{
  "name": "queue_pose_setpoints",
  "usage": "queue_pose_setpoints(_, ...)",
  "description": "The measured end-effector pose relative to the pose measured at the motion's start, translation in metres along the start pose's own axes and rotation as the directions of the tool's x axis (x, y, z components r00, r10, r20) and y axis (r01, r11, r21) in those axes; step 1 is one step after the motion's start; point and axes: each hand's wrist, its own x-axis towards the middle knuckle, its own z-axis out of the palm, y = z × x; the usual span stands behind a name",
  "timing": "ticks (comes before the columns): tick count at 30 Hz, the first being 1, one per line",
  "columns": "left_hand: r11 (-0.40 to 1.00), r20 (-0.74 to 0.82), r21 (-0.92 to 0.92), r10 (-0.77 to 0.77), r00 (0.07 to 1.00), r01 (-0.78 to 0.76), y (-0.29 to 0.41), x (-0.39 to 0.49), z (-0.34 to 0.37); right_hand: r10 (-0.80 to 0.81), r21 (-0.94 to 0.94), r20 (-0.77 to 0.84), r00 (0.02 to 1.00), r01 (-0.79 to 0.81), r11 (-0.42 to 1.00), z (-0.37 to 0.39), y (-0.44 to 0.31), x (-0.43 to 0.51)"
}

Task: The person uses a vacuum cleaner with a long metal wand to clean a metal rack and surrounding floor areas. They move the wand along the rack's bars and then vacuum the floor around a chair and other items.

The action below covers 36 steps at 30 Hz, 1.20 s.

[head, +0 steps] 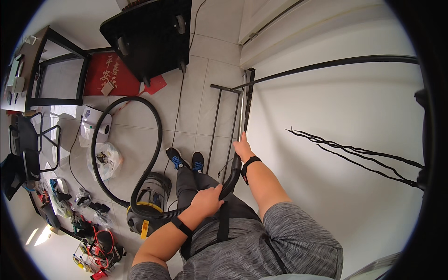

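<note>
My left hand (207, 201) grips the lower end of the black curved handle (231, 182) of a vacuum hose. Farther along, my right hand (243, 147) is closed around the top of the shiny metal suction tube (242, 112). The tube runs away from me beside the white wall, and its far end reaches the corner by the door frame. From the handle the ribbed black hose (159, 127) makes a wide loop on my left. It leads to a canister vacuum cleaner (148, 203) with a yellow-trimmed dark body, standing near my left leg.
A black metal rack (218, 119) stands alongside the tube. Cables (180, 101) cross the tiled floor. To the left are a plastic bag (105, 161), a white-and-grey appliance (96, 124), a folding chair (31, 140) and piled tools (101, 245). A black wheeled board (154, 38) stands ahead.
</note>
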Motion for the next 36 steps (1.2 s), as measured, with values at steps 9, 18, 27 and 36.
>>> queue_pose_setpoints(9,0.990,-0.193,-0.056,0.120,0.974,-0.133,-0.031,-0.097,-0.093,0.061,0.243,0.064,0.996,-0.075,0.967,0.025,-0.055,-0.093)
queue_pose_setpoints(18,0.986,-0.274,0.087,0.164,0.948,-0.145,-0.023,-0.202,-0.180,0.120,0.334,0.292,0.949,-0.219,0.917,0.062,-0.123,-0.191)
queue_pose_setpoints(27,0.977,-0.257,0.120,0.204,0.945,-0.178,0.021,-0.192,-0.229,0.075,0.469,0.385,0.920,-0.265,0.843,0.019,-0.159,-0.196)
queue_pose_setpoints(36,0.975,-0.214,0.160,0.184,0.959,-0.151,0.025,-0.169,-0.256,0.011,0.528,0.364,0.931,-0.216,0.822,-0.015,-0.198,-0.186)
